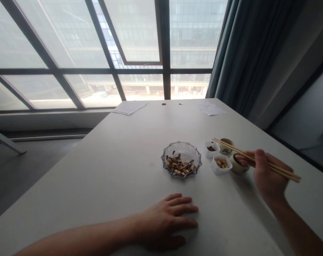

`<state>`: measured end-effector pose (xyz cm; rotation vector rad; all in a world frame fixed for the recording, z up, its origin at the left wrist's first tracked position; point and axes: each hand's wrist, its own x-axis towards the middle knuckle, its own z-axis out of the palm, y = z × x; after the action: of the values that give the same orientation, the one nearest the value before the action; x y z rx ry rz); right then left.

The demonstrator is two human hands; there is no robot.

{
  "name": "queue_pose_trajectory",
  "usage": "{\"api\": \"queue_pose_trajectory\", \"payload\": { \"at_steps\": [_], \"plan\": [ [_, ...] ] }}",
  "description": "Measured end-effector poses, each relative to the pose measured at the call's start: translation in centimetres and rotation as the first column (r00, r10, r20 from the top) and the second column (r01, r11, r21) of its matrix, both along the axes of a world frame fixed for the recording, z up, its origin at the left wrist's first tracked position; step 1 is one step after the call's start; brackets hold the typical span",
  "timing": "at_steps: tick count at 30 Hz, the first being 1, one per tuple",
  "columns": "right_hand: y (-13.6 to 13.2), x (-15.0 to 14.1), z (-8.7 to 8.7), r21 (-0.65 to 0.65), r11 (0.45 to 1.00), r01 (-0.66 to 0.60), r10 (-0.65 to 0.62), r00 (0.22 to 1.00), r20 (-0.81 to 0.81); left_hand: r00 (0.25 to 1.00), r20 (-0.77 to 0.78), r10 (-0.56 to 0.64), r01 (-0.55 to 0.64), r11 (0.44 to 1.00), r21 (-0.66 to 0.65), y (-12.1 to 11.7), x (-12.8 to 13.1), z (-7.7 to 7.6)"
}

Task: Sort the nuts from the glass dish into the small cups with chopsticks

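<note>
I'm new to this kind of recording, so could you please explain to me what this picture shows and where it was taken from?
There is no machine here: a person works with two bare hands. The single picture comes from a camera worn on the person's head, looking forward and down. On the white table sits a scalloped glass bowl with a mix of pale and dark pieces. To its right are two small white containers, one with dark bits, the other with pale pieces, and beside them two small round pots. The right hand holds a pair of chopsticks; the left hand is spread, palm down, holding nothing. Papers lie farther back, near the window.
</note>
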<state>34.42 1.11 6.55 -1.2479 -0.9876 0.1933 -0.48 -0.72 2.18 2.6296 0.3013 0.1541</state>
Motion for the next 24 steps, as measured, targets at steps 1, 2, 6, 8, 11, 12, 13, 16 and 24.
{"api": "queue_pose_trajectory", "payload": {
  "at_steps": [1, 2, 6, 8, 11, 12, 13, 16, 24],
  "plan": [
    [0.0, 0.0, 0.1, 0.003, 1.000, -0.002, 0.002, 1.000, 0.002, 1.000, -0.001, 0.000, 0.000, 1.000, -0.002, 0.0, 0.0, 0.0],
    [0.0, 0.0, 0.1, 0.007, 1.000, -0.002, 0.002, 1.000, 0.005, 1.000, -0.004, 0.000, 0.000, 1.000, -0.003, 0.0, 0.0, 0.1],
    [0.0, -0.4, -0.5, 0.008, 1.000, -0.016, 0.016, 0.999, 0.033, 1.000, 0.000, 0.000, 0.000, 1.000, -0.010, 0.1, 0.0, 0.0],
    [0.0, -0.8, -1.2, 0.001, 0.997, -0.074, 0.074, 0.996, 0.050, 1.000, 0.007, 0.002, -0.002, 1.000, -0.010, 0.0, 0.0, -0.1],
    [-0.1, -2.1, -2.3, -0.035, 0.967, -0.252, 0.253, 0.966, 0.057, 1.000, -0.001, 0.004, -0.004, 1.000, -0.007, 0.0, 0.0, -0.2],
    [-0.1, -2.6, -2.7, -0.057, 0.947, -0.318, 0.321, 0.945, 0.062, 1.000, -0.004, 0.003, -0.003, 1.000, -0.005, 0.0, 0.0, -0.2],
    [0.0, -3.2, -3.0, -0.081, 0.922, -0.379, 0.385, 0.920, 0.071, 1.000, -0.006, 0.002, -0.002, 1.000, -0.003, 0.0, 0.0, -0.2],
    [0.4, -5.0, -3.7, -0.137, 0.846, -0.516, 0.530, 0.842, 0.099, 1.000, -0.002, 0.003, -0.003, 1.000, 0.003, 0.0, 0.1, -0.2],
    [1.7, -6.4, -5.3, -0.197, 0.751, -0.630, 0.650, 0.758, 0.051, 1.000, -0.007, 0.002, -0.001, 1.000, 0.010, 0.0, 0.0, -0.3]
  ]
}}
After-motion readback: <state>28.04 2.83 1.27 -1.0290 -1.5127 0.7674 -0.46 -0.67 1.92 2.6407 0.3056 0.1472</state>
